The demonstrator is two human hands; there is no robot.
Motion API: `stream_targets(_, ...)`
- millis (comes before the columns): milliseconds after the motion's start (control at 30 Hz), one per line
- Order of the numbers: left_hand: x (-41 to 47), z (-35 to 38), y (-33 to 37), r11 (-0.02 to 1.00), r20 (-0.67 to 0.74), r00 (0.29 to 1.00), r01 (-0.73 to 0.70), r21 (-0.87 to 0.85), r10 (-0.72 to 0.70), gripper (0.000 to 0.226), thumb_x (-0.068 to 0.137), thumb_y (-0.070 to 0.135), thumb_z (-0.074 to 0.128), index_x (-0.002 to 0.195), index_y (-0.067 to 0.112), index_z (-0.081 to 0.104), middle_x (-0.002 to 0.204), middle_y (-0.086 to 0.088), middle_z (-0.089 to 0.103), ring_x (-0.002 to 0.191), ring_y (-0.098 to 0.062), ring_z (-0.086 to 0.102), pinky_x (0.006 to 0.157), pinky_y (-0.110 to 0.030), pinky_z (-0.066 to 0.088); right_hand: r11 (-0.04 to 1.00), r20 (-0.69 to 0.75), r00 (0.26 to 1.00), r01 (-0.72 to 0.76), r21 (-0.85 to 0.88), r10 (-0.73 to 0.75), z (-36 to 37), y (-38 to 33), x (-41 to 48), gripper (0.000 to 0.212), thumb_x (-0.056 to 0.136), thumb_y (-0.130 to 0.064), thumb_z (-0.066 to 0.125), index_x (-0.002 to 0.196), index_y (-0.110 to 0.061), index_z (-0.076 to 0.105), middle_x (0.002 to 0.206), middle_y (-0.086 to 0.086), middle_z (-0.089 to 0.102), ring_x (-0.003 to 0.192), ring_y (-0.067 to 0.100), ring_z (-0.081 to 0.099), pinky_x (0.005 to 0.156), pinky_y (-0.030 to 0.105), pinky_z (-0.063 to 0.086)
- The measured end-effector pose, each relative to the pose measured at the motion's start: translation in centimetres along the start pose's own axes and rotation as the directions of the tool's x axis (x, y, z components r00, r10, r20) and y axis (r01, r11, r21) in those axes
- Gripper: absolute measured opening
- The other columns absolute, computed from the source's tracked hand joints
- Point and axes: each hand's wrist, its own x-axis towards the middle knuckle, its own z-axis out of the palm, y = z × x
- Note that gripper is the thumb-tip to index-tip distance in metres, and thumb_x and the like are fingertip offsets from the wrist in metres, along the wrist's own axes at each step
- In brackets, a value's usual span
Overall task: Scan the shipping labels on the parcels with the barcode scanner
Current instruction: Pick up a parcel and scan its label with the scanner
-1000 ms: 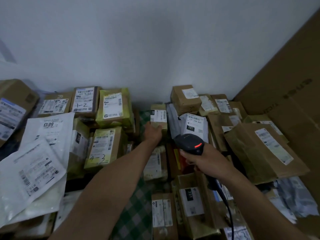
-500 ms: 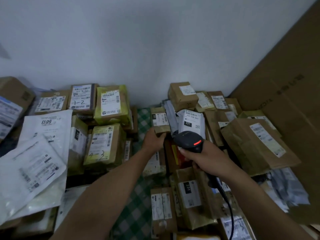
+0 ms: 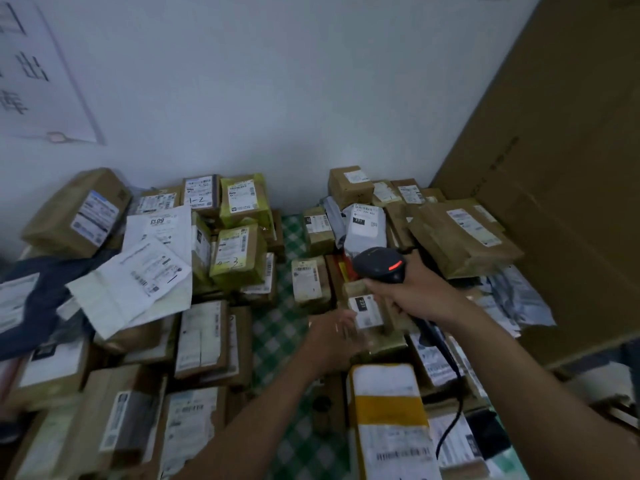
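Observation:
My right hand (image 3: pixel 420 294) grips a black barcode scanner (image 3: pixel 381 268) whose red light is lit. Its head points down and left over the parcels, and its cable (image 3: pixel 446 362) runs back along my forearm. Just below the scanner is a brown parcel (image 3: pixel 388 336) with a white "231" label (image 3: pixel 363 310). My left hand (image 3: pixel 330 339), blurred by motion, holds that parcel at its left edge, with its fingers beside the label. Many labelled brown boxes and white mailers lie on both sides.
A green checked cloth (image 3: pixel 277 334) shows in the gap between the two parcel heaps. A large cardboard sheet (image 3: pixel 554 188) leans at the right. The white wall (image 3: pixel 277 98) closes the back. A white and yellow parcel (image 3: pixel 388 403) lies near my arms.
My left hand let go of the small far parcel and drew back to the "231" parcel under the scanner. The scanner came down and towards me. The view tilted up a little.

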Motion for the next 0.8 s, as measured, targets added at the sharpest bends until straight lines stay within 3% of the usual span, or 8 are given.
stream_targets(100,-3.2,3.3,-0.8,0.995,0.056,0.998,0.030,0.098,-0.036,0.077,0.075,0.053,0.087,0.138,0.022,0.055,0.130,0.005,0.057,0.117,-0.012,0.058,0.091,-0.028,0.051,1.000,-0.005,1.000,-0.007,-0.005,0.007,0.1,1.4,-3.1,0.015,0.095,-0.041,0.071,0.108,-0.034,0.066,0.076,-0.010,0.072,0.058,0.003,0.063,0.054,0.019,0.049)
stream_targets(167,-5.0,5.1,-1.4,0.985,0.061,0.996,0.049,0.163,-0.060,0.096,0.064,0.062,0.088,0.144,0.024,0.051,0.137,0.001,0.052,0.127,-0.019,0.054,0.101,-0.040,0.052,0.999,-0.024,1.000,-0.015,0.030,0.016,0.1,2.9,-5.2,0.015,0.094,-0.042,0.072,0.104,-0.032,0.068,0.070,-0.011,0.072,0.054,0.004,0.061,0.053,0.021,0.048)
stream_targets(300,-8.3,7.8,-2.0,0.965,0.014,0.998,0.049,0.259,-0.054,0.120,0.062,0.045,0.094,0.160,0.022,0.028,0.160,-0.011,0.026,0.147,-0.030,0.028,0.118,-0.053,0.036,0.988,0.006,1.000,-0.021,0.151,0.021,0.1,6.2,-9.9,0.017,0.096,-0.034,0.072,0.103,-0.019,0.070,0.080,0.005,0.074,0.053,0.010,0.059,0.055,0.028,0.049)
stream_targets(367,-9.1,9.6,-3.4,0.964,-0.039,0.998,0.064,0.257,-0.056,0.115,0.062,0.043,0.091,0.158,0.030,0.029,0.162,-0.010,0.026,0.151,-0.034,0.024,0.117,-0.056,0.037,0.982,0.005,0.999,-0.038,0.186,0.038,0.7,7.5,-12.2,0.022,0.097,-0.035,0.071,0.100,-0.013,0.072,0.070,0.000,0.072,0.052,0.010,0.059,0.052,0.024,0.049)
stream_targets(433,-10.2,10.9,-4.2,0.978,-0.128,0.990,0.076,0.193,-0.052,0.101,0.063,0.047,0.085,0.151,0.038,0.037,0.156,-0.005,0.041,0.146,-0.032,0.037,0.112,-0.054,0.043,0.965,0.002,0.999,-0.034,0.260,0.035,1.5,8.5,-14.1,0.024,0.097,-0.035,0.070,0.101,-0.011,0.072,0.073,-0.002,0.073,0.054,0.013,0.059,0.054,0.027,0.050)
stream_targets(567,-15.1,11.3,-2.0,0.987,-0.297,0.949,0.135,0.090,-0.103,0.080,0.090,0.030,0.078,0.155,0.013,0.035,0.150,-0.012,0.037,0.137,-0.027,0.042,0.108,-0.042,0.043,0.934,0.040,0.999,-0.014,0.358,0.000,4.2,9.0,-16.4,0.019,0.097,-0.034,0.071,0.105,-0.016,0.071,0.091,0.011,0.073,0.057,0.017,0.058,0.059,0.032,0.050)
stream_targets(667,-18.0,10.2,-2.2,0.990,-0.428,0.896,0.141,0.018,-0.120,0.063,0.094,0.025,0.073,0.149,0.017,0.043,0.143,-0.008,0.042,0.116,-0.018,0.053,0.091,-0.032,0.047,0.913,0.075,0.997,-0.004,0.408,-0.029,6.4,8.0,-17.1,0.020,0.097,-0.033,0.071,0.107,-0.015,0.070,0.085,0.014,0.065,0.062,0.021,0.055,0.064,0.035,0.048)
stream_targets(800,-21.7,6.5,-3.3,0.988,-0.578,0.808,0.151,0.011,-0.117,0.068,0.093,0.034,0.076,0.152,0.019,0.045,0.144,-0.002,0.045,0.125,-0.017,0.052,0.106,-0.034,0.047,0.916,0.075,0.993,0.052,0.399,-0.089,10.3,5.3,-16.8,0.009,0.096,-0.032,0.072,0.096,-0.023,0.070,0.068,-0.001,0.064,0.067,0.020,0.060,0.068,0.038,0.051)
